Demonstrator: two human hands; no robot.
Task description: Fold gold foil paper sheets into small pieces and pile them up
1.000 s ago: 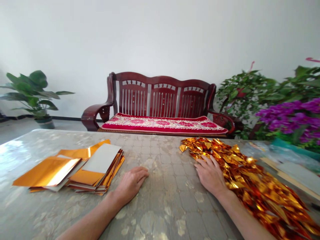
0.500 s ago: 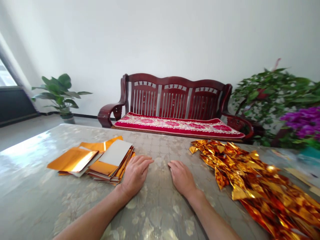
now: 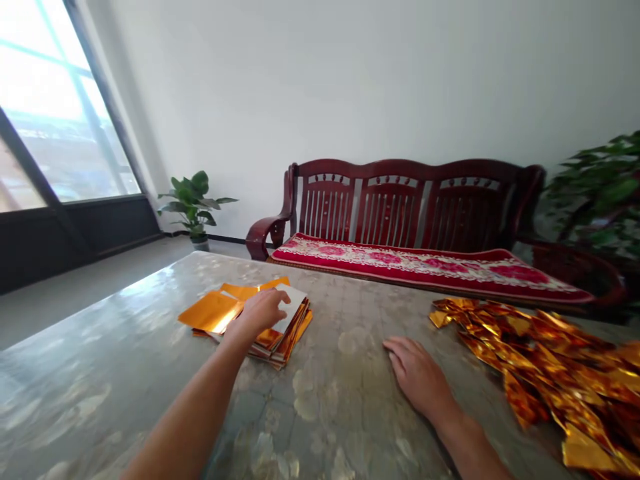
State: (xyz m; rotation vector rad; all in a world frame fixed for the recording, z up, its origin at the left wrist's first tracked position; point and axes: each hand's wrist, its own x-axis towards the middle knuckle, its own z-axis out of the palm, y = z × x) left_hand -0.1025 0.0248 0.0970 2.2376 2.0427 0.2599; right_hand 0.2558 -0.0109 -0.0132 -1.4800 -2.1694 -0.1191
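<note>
Over the left-hand side of the table, my left hand (image 3: 263, 311) reaches across the stack of gold foil paper sheets (image 3: 289, 343). Its fingers are bent and slightly apart above a pale sheet (image 3: 297, 297) on top, and I cannot tell whether they touch it. More gold sheets (image 3: 210, 311) lie fanned out left of my wrist, partly hidden by it. My right hand (image 3: 417, 373) rests on the tabletop with fingers extended and nothing in them. To its right spreads a heap of folded gold foil pieces (image 3: 540, 353).
The table (image 3: 340, 400) has a glossy, floral-patterned covering. Behind it stands a dark red wooden bench (image 3: 390, 207) with a red and white seat cover (image 3: 385, 258). A potted plant (image 3: 195, 203) is at the back left, with leafy greenery (image 3: 605, 193) at the right.
My left hand has moved from beside the stack to over it. My right hand stays on the table. The view has turned left, bringing the window further into sight.
</note>
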